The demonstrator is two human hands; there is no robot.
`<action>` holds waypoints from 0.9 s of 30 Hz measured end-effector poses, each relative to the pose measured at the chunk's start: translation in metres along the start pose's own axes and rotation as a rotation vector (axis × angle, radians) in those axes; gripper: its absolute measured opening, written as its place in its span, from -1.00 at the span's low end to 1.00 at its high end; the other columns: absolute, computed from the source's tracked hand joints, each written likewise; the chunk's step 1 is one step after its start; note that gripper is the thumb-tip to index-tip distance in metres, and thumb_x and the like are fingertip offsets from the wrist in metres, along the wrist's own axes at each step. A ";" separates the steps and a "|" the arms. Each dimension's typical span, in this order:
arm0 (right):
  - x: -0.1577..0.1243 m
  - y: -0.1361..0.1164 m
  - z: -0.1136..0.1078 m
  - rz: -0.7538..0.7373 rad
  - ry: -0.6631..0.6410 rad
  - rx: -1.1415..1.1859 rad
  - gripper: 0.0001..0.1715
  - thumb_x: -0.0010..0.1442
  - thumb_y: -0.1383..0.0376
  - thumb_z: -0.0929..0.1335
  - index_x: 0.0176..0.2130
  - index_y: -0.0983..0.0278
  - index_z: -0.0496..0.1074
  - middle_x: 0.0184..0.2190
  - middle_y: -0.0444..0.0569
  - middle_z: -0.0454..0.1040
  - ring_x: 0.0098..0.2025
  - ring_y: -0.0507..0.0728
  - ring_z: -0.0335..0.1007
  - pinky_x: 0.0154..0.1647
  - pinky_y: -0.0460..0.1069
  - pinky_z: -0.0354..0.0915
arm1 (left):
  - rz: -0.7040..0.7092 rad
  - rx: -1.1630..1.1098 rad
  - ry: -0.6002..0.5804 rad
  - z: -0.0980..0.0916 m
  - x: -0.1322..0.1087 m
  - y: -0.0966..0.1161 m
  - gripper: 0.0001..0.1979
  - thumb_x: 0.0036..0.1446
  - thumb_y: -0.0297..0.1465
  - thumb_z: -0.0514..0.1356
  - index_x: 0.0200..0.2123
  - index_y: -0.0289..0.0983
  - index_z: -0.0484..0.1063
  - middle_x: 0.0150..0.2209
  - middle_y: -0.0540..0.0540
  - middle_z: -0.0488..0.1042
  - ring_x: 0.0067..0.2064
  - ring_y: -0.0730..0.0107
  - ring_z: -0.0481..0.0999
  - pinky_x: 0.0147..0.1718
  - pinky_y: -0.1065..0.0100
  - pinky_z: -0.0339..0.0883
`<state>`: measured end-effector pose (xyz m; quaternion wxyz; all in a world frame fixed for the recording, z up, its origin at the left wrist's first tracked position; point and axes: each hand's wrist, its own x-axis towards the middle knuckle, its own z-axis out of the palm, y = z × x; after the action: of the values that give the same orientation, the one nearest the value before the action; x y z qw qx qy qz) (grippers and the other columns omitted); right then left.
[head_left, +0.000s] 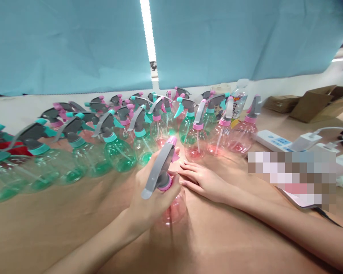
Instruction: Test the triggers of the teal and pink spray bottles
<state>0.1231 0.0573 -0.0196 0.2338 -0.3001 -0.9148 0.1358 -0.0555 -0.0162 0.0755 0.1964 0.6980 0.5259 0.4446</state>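
Observation:
My left hand [148, 190] is wrapped round the neck of a pink spray bottle [175, 209] with a grey and pink trigger head, upright on the table near the middle. Just right of that bottle, my right hand [204, 180] lies palm down with its fingers stretched toward it, holding nothing. Behind both hands stand rows of clear round spray bottles. A green spray bottle [118, 152] is behind and left of my left hand, and a pink spray bottle [196, 142] is beyond my right hand.
A white power strip [276, 140] with plugged-in chargers lies at the right, near a partly blurred-out flat device [300, 196]. Open cardboard boxes [314, 102] and a clear plastic bottle [240, 95] stand farther back. A blue cloth [74, 45] hangs behind the table.

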 end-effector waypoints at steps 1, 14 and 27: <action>0.000 0.000 0.000 0.000 0.001 -0.002 -0.54 0.39 0.15 0.23 0.13 0.31 0.44 0.19 0.19 0.38 0.27 0.33 0.23 0.22 0.23 0.27 | -0.004 0.006 0.004 0.000 0.000 0.001 -0.92 0.07 -0.43 0.15 -0.38 -0.21 0.45 -0.41 0.00 0.52 -0.49 0.42 0.48 -0.43 0.37 0.46; -0.001 0.001 0.002 -0.006 0.025 0.023 -0.56 0.37 0.17 0.25 0.13 0.28 0.44 0.19 0.19 0.38 0.27 0.34 0.23 0.21 0.26 0.28 | -0.005 0.014 -0.013 0.000 0.000 -0.001 -0.81 0.08 -0.43 0.15 -0.20 -0.20 0.44 -0.36 -0.01 0.54 -0.46 0.42 0.50 -0.39 0.39 0.47; 0.000 0.001 0.001 -0.005 0.025 0.026 -0.57 0.37 0.16 0.25 0.12 0.29 0.45 0.19 0.19 0.38 0.27 0.34 0.24 0.22 0.26 0.27 | 0.005 0.011 -0.013 -0.001 0.000 0.001 -0.84 0.07 -0.45 0.13 -0.26 -0.18 0.47 -0.53 0.04 0.48 -0.42 0.34 0.54 -0.33 0.35 0.48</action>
<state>0.1233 0.0574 -0.0207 0.2492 -0.2966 -0.9107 0.1432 -0.0557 -0.0164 0.0769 0.1949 0.7032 0.5253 0.4378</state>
